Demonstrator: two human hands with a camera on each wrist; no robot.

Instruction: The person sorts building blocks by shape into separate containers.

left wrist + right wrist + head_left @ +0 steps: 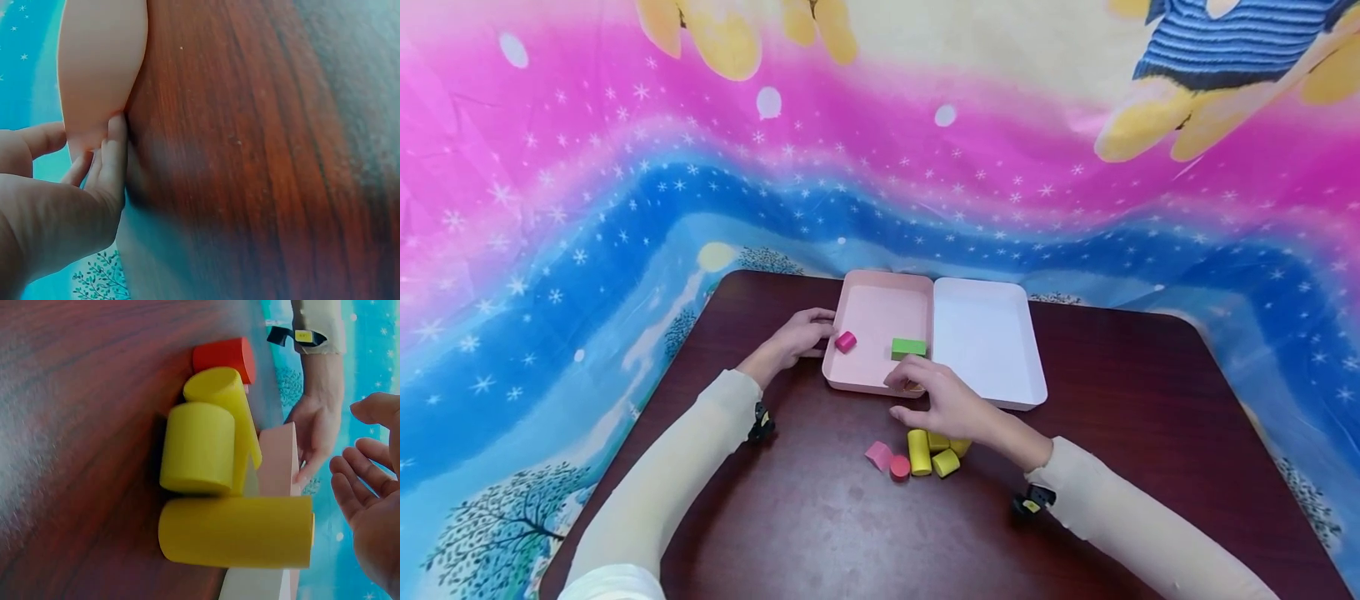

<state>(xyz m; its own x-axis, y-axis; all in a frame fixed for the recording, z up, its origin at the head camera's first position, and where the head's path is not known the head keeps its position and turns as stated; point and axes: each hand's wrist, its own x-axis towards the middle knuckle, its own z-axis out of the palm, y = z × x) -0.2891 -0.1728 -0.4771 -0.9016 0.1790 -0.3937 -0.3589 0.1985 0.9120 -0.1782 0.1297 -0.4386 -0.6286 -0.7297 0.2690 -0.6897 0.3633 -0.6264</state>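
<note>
At the left side of the pink tray (880, 390), my left hand (801, 336) grips the wall; in the left wrist view its thumb and fingers (112, 156) lie on either side of the tray's corner. My right hand (946, 402) hovers over the tray's front right edge, thumb and fingertips apart, with no object visible between them. Partly hidden under its fingers is a small orange-brown piece (913, 386). Inside the tray are a green block (908, 348) and a magenta block (846, 342). Below the right hand stand yellow cylinders (919, 452), close together.
A white tray (992, 333) adjoins the pink one on the right. In front, a pink block (878, 455) and a red cylinder (899, 467) lie beside the yellow pieces on the dark wooden table (820, 517). A patterned cloth (850, 192) hangs behind.
</note>
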